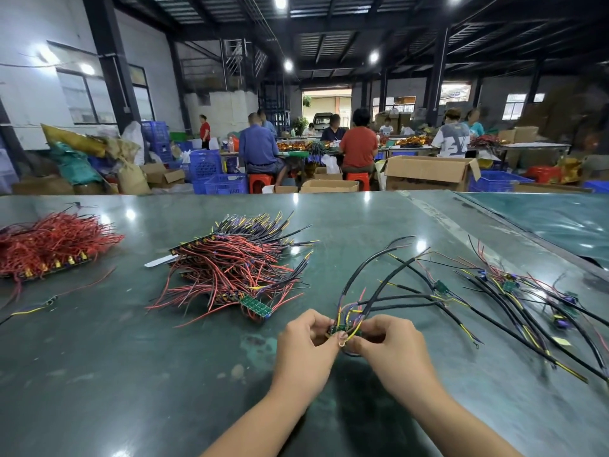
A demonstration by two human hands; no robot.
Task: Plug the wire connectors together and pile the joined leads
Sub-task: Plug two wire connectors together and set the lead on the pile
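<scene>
Connector board [341, 328] sits pinched between both hands just above the table [131, 357], its long axis running left to right. The left hand [304, 338] grips its left end, the right hand [385, 341] its right end and a yellow lead. Black leads [379, 282] fan up and away. Joined leads [514, 291] lie to the right, nearer the right hand. Two unjoined heaps: stock [237, 268] ahead-left, red wires [49, 245] far left.

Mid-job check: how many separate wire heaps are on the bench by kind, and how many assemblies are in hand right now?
All-red wire heap: 1
Red-and-black wire heap with green boards: 1
Spread of black leads at right: 1
Lead assembly held by left hand and right hand: 1
Stray lead at left: 1
Total: 5
</scene>
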